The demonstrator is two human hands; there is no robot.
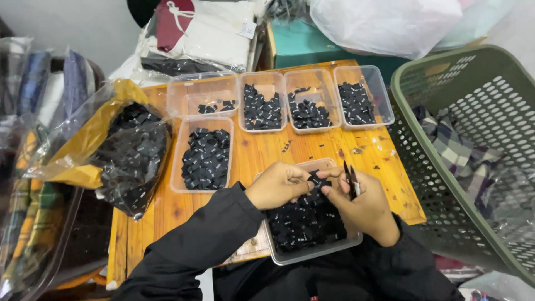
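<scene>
Left hand (278, 185): curled inward from 8 o'clock, thumb and forefinger pinched on a small black label (317, 179). Right hand (359, 203): entering from 5 o'clock, fingertips meeting the same label, small black snips (351, 179) tucked against the palm, blades pointing toward 12 o'clock. Label held just above the near clear tray (312, 252); its long axis too small to judge. Counted: six clear trays, five further ones (259, 103) at 12 and 10 o'clock. One plastic bag of labels (134, 159) at 9 o'clock. One green basket (473, 145) at 3 o'clock.
</scene>
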